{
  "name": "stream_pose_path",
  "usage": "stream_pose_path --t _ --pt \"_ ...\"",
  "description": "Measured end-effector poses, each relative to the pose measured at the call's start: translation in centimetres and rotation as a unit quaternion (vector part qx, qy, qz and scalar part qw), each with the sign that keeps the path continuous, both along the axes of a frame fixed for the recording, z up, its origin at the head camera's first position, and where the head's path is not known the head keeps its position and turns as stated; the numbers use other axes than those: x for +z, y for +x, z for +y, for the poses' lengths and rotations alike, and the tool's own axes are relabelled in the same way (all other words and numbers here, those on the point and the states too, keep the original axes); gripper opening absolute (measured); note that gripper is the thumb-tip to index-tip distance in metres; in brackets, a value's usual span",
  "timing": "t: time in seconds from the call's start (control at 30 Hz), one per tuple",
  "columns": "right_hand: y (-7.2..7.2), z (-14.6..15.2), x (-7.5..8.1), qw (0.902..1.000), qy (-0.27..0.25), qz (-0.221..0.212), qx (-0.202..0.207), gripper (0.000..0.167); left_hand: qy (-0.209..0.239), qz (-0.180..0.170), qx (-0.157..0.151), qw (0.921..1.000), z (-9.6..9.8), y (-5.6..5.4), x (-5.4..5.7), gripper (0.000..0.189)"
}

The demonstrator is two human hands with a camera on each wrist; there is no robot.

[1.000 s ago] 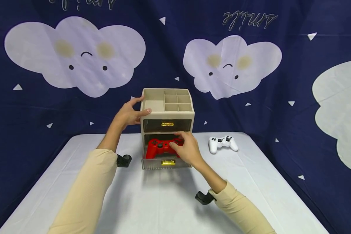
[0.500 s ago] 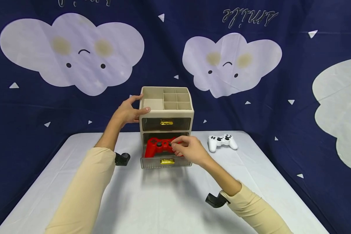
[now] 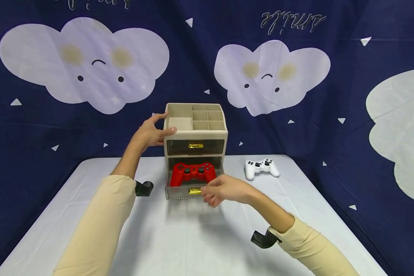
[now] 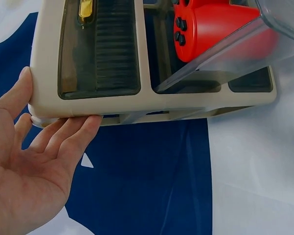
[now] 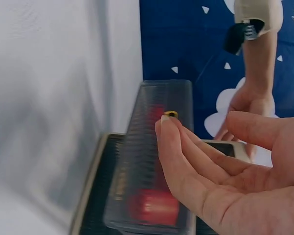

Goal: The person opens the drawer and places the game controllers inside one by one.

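Observation:
A beige desktop drawer organizer [image 3: 196, 130] stands at the table's far side, its lower clear drawer [image 3: 179, 193] pulled out. Inside that drawer lies a red game controller [image 3: 193, 173]. My left hand [image 3: 150, 132] holds the organizer's upper left corner, thumb over the front edge; in the left wrist view the fingers [image 4: 78, 137] lie against its side. My right hand [image 3: 224, 189] is at the drawer's front right, fingertips close to the gold handle [image 3: 194, 191]. In the right wrist view its thumb is apart from the fingers; whether they touch the handle I cannot tell.
A white game controller [image 3: 261, 168] lies on the white-covered table [image 3: 179, 245], right of the organizer. The shut upper drawer [image 3: 179, 147] has a gold handle. Behind hangs a navy cloth [image 3: 189, 57] with cloud prints.
My right hand has come off the red controller, out of the drawer, and moved down to the drawer's front by the handle. The left hand keeps its hold on the organizer.

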State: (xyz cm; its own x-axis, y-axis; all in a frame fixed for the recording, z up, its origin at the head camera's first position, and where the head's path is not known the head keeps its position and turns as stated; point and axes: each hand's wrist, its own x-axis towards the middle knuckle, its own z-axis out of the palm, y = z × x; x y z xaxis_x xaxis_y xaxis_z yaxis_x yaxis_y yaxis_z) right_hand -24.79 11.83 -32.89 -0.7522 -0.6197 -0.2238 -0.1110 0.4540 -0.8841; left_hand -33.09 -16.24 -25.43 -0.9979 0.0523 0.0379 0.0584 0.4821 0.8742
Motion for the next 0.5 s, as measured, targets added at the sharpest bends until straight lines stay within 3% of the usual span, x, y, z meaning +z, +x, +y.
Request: stream_pose_path --t 0.2,0.5 --pt "0.2 0.2 -1.3 0.9987 -0.005 -0.049 0.012 0.034 0.001 0.001 -0.004 1.0 0.1 0.1 -0.1 0.082" --pt "0.2 0.1 -2.7 0.997 -0.039 -0.067 0.004 0.04 0.003 0.001 0.004 1.0 0.0 0.1 -0.1 0.082"
